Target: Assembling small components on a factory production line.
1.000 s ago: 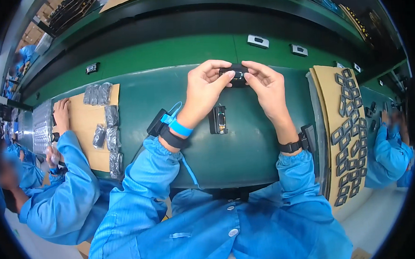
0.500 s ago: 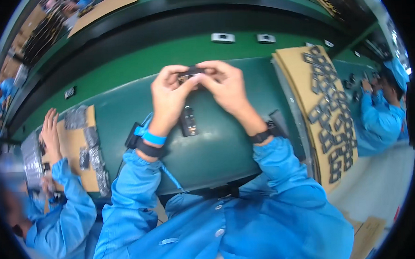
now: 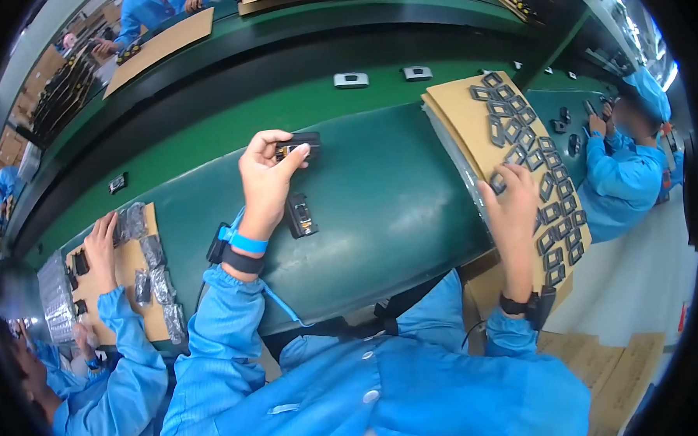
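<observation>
My left hand [image 3: 263,175] pinches a small black rectangular device housing [image 3: 308,142] with orange and metallic parts inside, above the green work surface [image 3: 372,209]. A similar black housing [image 3: 301,214] lies below it, beside my left wrist. My right hand [image 3: 514,211] is over the cardboard sheet [image 3: 455,108] at the right, thumb and fingers apart. A black rectangular frame [image 3: 498,183] sits between its thumb and index finger; a firm grip on it cannot be made out. Several more black frames [image 3: 547,186] lie spread on the cardboard around that hand.
Two light-coloured devices [image 3: 351,80] stand on the green strip beyond the table, and a small dark one [image 3: 118,183] lies far left. Bagged parts [image 3: 162,284] lie on cardboard by a co-worker's hand [image 3: 101,248] at left. Another co-worker [image 3: 631,163] sits at right.
My right hand has left the housing and moved right, over the frames. My left hand keeps the housing, slightly lower and further left. The view has shifted a little.
</observation>
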Demonstrator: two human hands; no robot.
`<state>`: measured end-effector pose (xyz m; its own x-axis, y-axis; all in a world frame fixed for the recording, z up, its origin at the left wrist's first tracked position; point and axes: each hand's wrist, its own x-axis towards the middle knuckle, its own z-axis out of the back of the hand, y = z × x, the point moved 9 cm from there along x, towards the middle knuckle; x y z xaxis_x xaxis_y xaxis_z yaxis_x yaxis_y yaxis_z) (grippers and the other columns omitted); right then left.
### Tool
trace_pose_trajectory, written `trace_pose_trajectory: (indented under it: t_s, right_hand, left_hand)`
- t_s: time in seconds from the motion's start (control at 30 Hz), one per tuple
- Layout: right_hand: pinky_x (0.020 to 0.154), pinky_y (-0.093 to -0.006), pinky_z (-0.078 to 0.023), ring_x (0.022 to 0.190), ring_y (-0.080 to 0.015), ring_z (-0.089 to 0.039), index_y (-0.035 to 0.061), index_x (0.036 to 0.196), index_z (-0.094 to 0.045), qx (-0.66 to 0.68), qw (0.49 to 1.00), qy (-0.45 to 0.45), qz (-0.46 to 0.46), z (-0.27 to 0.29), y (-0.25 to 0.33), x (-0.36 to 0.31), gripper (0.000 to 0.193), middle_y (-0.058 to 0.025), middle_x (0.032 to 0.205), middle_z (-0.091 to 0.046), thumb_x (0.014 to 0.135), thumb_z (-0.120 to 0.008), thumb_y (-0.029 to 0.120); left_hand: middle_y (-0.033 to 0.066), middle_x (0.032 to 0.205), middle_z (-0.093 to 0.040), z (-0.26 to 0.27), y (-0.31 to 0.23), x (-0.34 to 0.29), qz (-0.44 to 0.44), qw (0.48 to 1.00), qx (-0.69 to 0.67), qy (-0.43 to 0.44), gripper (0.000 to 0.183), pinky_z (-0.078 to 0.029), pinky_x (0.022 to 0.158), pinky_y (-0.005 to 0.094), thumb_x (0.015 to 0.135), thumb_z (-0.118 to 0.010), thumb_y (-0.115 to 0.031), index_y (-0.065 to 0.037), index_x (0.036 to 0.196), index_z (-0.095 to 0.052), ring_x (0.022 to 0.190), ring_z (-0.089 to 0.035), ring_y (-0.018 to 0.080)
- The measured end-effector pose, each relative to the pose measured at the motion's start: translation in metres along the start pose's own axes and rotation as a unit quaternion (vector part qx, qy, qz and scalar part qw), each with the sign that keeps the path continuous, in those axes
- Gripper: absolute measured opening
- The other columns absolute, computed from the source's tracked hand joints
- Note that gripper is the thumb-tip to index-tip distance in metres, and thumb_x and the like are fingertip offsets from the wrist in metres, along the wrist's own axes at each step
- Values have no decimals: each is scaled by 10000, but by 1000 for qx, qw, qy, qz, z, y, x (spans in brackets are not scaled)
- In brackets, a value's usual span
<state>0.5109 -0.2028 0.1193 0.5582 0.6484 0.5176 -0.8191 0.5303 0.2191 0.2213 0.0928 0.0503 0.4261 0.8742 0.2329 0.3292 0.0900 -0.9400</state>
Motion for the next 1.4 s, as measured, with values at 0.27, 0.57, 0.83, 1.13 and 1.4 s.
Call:
trace_pose_trajectory:
  t_s: [0.27, 0.57, 0.83, 1.13, 1.4]
  right_hand:
    - [927, -413, -521, 1005, -374, -645, -13, 1062, -701, 35, 997, 8, 65, 7, 18, -6, 214, -161, 1110, -682, 865, -778, 15]
    - [736, -277, -613, 837, -161, -717, -119, 1130, -710, 587, 794, 155, 17, -69, 155, 35, 165, -115, 1043, -669, 994, -668, -34]
    - [692, -267, -589, 790, -133, -700, -99, 1164, -732, 733, 631, 229, -113, -182, 232, 43, 246, -110, 953, -739, 1031, -693, 104]
    - [624, -243, -529, 730, -94, -640, -65, 1105, -773, 605, 766, 201, -84, -190, 230, 42, 240, -56, 929, -695, 1019, -713, 152]
    - [769, -235, -546, 863, -79, -635, -43, 1252, -732, 678, 713, 170, -59, -188, 223, 40, 279, -34, 1014, -673, 983, -727, 31]
  left_hand:
    - [131, 1098, -728, 11, 6, 3, 5, 999, -34, -21, 257, -628, 771, 292, 937, -749, 23, -2, 1148, -603, 938, -731, 170]
    - [113, 1125, -734, 23, 13, 3, 41, 995, -71, -58, 177, -631, 792, 328, 1024, -668, -68, -3, 1184, -632, 987, -729, 179]
    - [99, 1140, -721, 24, 4, -2, -3, 995, -82, -63, 234, -632, 854, 349, 1080, -603, -191, -9, 1214, -667, 1054, -710, 184]
    - [139, 1159, -737, 12, -2, 0, -29, 996, -66, -58, 210, -629, 853, 303, 1056, -603, -32, 51, 1247, -630, 1042, -714, 159]
    - [138, 1170, -741, 13, 8, 1, 14, 1000, -24, 8, 202, -638, 883, 343, 1053, -617, -63, 28, 1232, -648, 1049, -722, 182]
